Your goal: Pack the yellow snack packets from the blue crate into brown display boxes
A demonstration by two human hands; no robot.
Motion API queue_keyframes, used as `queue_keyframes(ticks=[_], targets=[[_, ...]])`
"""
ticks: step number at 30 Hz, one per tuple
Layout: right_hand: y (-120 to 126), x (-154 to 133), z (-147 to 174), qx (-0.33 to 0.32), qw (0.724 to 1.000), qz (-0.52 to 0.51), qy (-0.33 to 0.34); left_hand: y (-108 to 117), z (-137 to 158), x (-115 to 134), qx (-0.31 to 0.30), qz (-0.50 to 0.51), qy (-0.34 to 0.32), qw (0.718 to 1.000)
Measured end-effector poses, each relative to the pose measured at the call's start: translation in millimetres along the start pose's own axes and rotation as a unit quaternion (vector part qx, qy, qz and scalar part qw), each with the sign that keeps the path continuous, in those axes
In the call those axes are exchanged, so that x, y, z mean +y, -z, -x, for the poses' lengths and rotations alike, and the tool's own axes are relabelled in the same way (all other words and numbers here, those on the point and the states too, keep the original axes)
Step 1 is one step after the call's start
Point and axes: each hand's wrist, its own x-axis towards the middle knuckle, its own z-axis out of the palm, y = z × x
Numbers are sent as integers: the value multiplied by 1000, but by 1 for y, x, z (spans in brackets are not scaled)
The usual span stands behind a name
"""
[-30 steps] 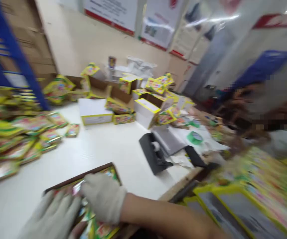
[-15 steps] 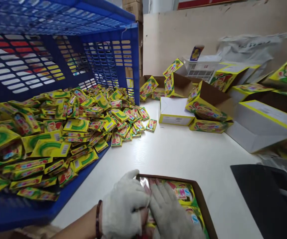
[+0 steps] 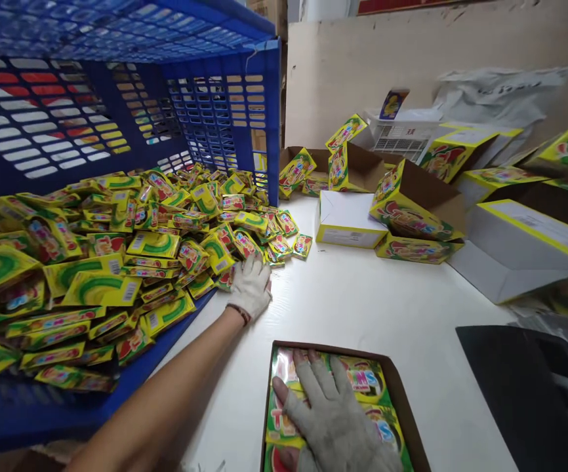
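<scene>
My left hand (image 3: 252, 287), in a white fingerless glove, reaches to the front edge of a heap of small yellow-green candy packs (image 3: 163, 246). Its fingers extend over the nearest packs, touching them; no pack is seen lifted. Closer to me, an open carton (image 3: 408, 427) with brown inner walls holds larger-looking rows of the same printed packs (image 3: 280, 419). My right hand (image 3: 330, 406), gloved too, lies flat with fingers spread on top of those packs, partly covering them.
A blue slatted crate (image 3: 263, 124) lies on its side at left, spilling packs onto the white table (image 3: 244, 373). Several printed cartons (image 3: 406, 206) stand at the back and right, near a white basket (image 3: 405, 134). A black flat object (image 3: 495, 380) lies at right.
My left hand has left the carton and moved forward to the heap of packs. My right hand stays on the carton's packs, its fingers now more spread.
</scene>
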Motion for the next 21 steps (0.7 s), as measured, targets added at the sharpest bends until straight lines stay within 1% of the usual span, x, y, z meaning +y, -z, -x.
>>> queue_keyframes(ticks=[2, 4, 7, 8, 9, 11, 14, 16, 18, 19, 20, 21], targets=[[7, -6, 3, -10, 1000, -19, -18, 4, 30, 6, -3, -3, -18, 1000], [9, -11, 6, -3, 999, -26, -32, 13, 60, 7, 6, 9, -46, 999], [5, -14, 10, 17, 999, -26, -37, 29, 100, 1, 33, 81, -104, 991], [3, -14, 11, 23, 999, -25, -37, 34, 111, 0, 46, 113, -108, 987], [1, -14, 11, 27, 999, -24, -36, 38, 121, 0, 57, 137, -97, 984], [-2, -14, 13, 38, 998, -21, -35, 44, 133, 1, 75, 157, -36, 984], [-3, -13, 15, 64, 997, -14, -33, 46, 137, 6, 77, 137, 76, 985], [-4, -12, 15, 79, 996, -13, -30, 47, 135, 8, 67, 148, 115, 980], [-5, -9, 15, 101, 994, -30, -27, 52, 135, 7, 63, 211, 141, 965], [-5, -8, 16, 119, 991, -55, -28, 57, 137, 6, 72, 253, 156, 952], [-4, -6, 17, 146, 984, -97, -35, 65, 141, 5, 87, 292, 169, 937], [-2, -5, 18, 182, 970, -155, -46, 74, 146, 6, 105, 327, 172, 923]])
